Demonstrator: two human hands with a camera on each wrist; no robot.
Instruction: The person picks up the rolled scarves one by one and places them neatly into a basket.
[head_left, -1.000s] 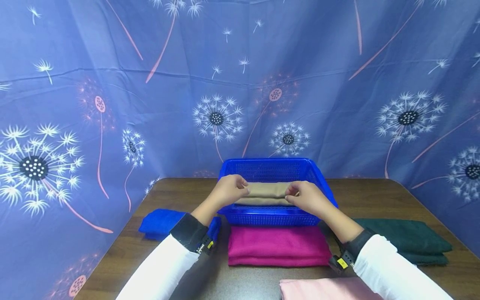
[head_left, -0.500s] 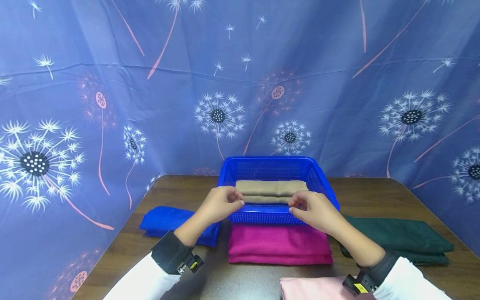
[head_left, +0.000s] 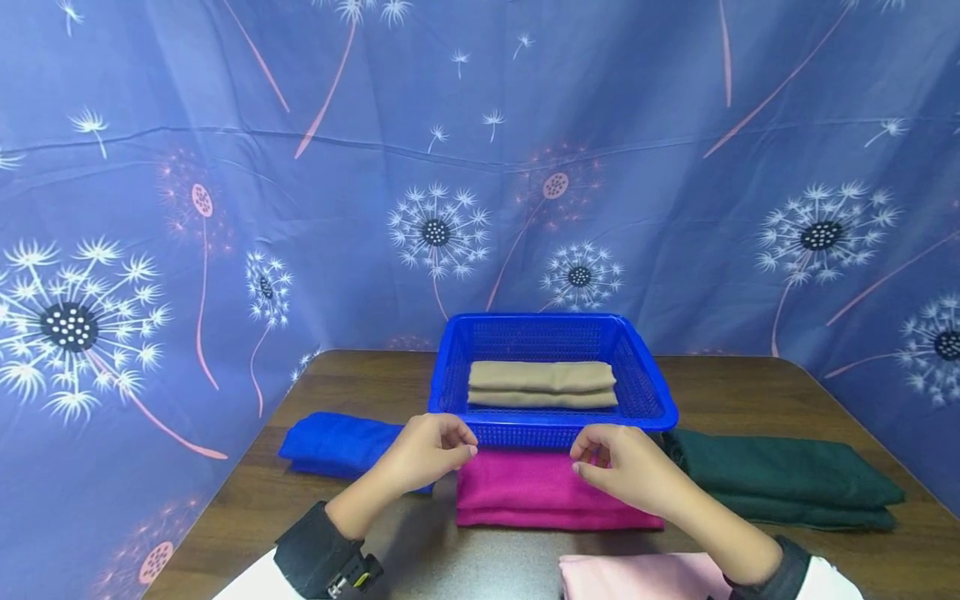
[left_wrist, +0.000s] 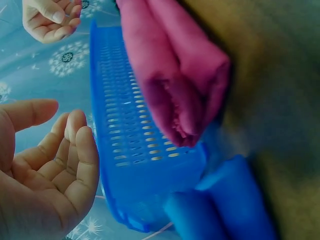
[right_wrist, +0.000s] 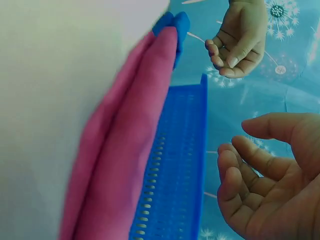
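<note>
A folded beige cloth (head_left: 542,377) lies inside the blue plastic basket (head_left: 551,436), toward its front. In front of the basket, a folded magenta cloth (head_left: 558,500) lies on the table. My left hand (head_left: 426,452) hovers above the magenta cloth's left end, its fingers loosely bent. Over the right half of that cloth is my right hand (head_left: 626,467), also with relaxed fingers. Both wrist views show a gap between thumb and fingers, with nothing held in the left hand (left_wrist: 55,165) or the right hand (right_wrist: 270,175).
A folded blue cloth (head_left: 333,446) lies at the left, partly behind my left hand. A folded dark green cloth (head_left: 795,479) lies at the right. Near the front edge of view is a pink cloth (head_left: 645,577). Patterned blue fabric (head_left: 480,167) hangs behind the wooden table (head_left: 735,387).
Both hands have drawn back from over the basket toward the magenta cloth, uncovering the beige cloth, which stays in the basket. The cloths on the table have not visibly moved.
</note>
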